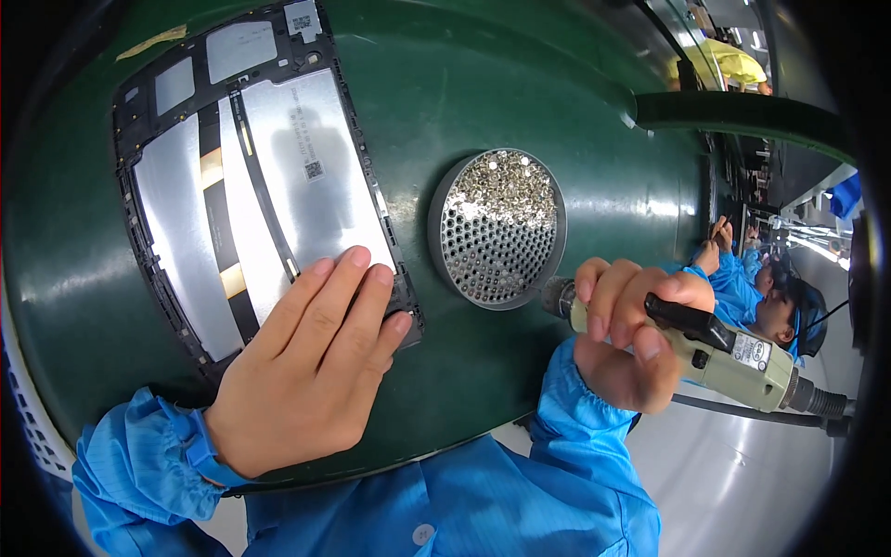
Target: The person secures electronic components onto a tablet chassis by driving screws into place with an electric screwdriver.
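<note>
My left hand (311,371) lies flat, fingers stretched, on the lower right part of an opened tablet (316,139) with a black frame and silver battery panels. A blue band circles that wrist. In my right hand (640,325) is a pale green electric screwdriver (742,371) with a black lever; my fingers wrap round its body. Its dark front end points left, close to the rim of a round grey screw tray (561,243). Small silver screws (506,190) are heaped in the tray's far part, and its near part shows rows of holes. The screwdriver's bit is hidden.
The green work mat (390,56) bears a yellowish strip (153,42) beyond the tablet. A dark green curved bar (742,113) stands at the far right. The screwdriver's cable (752,416) runs off right. Co-workers in blue (738,288) sit to the right; a white basket (37,427) is at left.
</note>
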`<state>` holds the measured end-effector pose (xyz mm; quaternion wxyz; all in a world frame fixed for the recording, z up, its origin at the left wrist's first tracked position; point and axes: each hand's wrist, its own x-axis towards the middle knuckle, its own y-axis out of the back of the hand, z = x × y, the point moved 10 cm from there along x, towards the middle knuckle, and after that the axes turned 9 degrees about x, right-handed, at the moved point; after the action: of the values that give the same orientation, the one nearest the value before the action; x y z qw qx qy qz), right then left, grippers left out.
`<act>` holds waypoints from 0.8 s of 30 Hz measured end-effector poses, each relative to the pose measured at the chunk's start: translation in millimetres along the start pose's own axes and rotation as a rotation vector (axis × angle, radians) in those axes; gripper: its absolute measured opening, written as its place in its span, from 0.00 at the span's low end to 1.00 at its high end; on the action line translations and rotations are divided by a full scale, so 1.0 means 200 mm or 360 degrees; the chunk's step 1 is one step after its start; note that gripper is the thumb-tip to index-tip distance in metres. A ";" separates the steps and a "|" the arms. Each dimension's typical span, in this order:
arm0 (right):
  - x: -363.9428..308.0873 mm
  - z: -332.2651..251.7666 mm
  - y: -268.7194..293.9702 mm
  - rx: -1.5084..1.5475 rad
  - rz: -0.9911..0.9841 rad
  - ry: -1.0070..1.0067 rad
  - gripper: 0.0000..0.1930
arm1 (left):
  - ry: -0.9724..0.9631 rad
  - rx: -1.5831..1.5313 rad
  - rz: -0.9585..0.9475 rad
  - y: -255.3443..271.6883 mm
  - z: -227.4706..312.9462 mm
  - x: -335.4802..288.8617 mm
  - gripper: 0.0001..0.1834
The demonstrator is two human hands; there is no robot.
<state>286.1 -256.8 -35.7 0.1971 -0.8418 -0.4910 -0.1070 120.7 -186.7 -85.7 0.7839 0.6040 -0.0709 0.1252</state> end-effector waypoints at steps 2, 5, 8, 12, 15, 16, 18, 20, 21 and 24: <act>0.00 0.01 0.00 -0.0016 0.0011 -0.0002 0.18 | -0.0026 0.0034 0.0025 0.00 0.00 0.00 0.19; 0.00 0.01 0.00 -0.0031 0.0026 -0.0002 0.17 | -0.0059 0.0017 0.0111 0.03 0.01 -0.01 0.17; 0.00 0.01 0.00 -0.0031 0.0008 0.0008 0.17 | -0.0155 0.0072 0.0229 0.06 0.05 -0.01 0.13; 0.00 0.01 -0.01 -0.0040 -0.0041 0.0023 0.16 | -0.0151 0.0019 0.0340 0.09 0.06 -0.02 0.11; 0.00 0.01 -0.01 -0.0057 -0.0044 0.0045 0.16 | -0.0101 0.0157 0.0442 0.11 0.06 -0.02 0.07; 0.00 0.00 -0.01 -0.0054 -0.0043 0.0047 0.16 | -0.0099 0.0145 0.0437 0.12 0.06 -0.02 0.08; 0.00 0.01 -0.01 -0.0048 -0.0026 0.0036 0.17 | -0.0097 0.0136 0.0432 0.12 0.07 -0.01 0.11; 0.00 0.01 -0.01 -0.0043 -0.0013 0.0041 0.17 | -0.0104 0.0138 0.0427 0.12 0.07 -0.01 0.11; -0.01 0.01 -0.01 -0.0041 0.0000 0.0046 0.17 | -0.0105 0.0140 0.0426 0.12 0.07 0.00 0.11; -0.01 0.01 -0.01 -0.0053 -0.0025 0.0046 0.17 | -0.0122 0.0124 0.0428 0.11 0.07 -0.01 0.11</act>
<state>282.9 -255.7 -37.0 0.1893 -0.8395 -0.4927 -0.1290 113.9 -195.7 -62.4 0.7327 0.6234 -0.1760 0.2087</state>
